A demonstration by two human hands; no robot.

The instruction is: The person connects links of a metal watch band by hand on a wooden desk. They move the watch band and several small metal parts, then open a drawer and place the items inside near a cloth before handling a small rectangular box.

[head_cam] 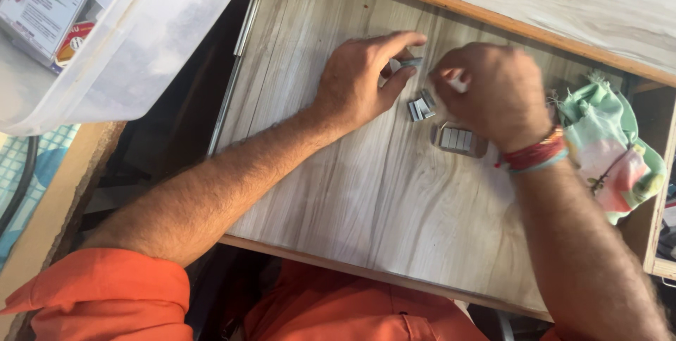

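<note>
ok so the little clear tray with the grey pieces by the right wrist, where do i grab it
Probably by the two long edges of the clear tray, pinched from above. It lies flat on the pull-out wooden shelf, so only its rim gives a grip. Come from the near side: the right hand sits just beyond it and the loose grey pieces lie to its left.

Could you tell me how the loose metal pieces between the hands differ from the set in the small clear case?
The loose metal pieces lie tilted and scattered on the wooden tray; the set in the clear case sits side by side in a neat row. The loose ones lie nearer the left hand, the cased ones under the right hand. Both look small and grey.
</note>
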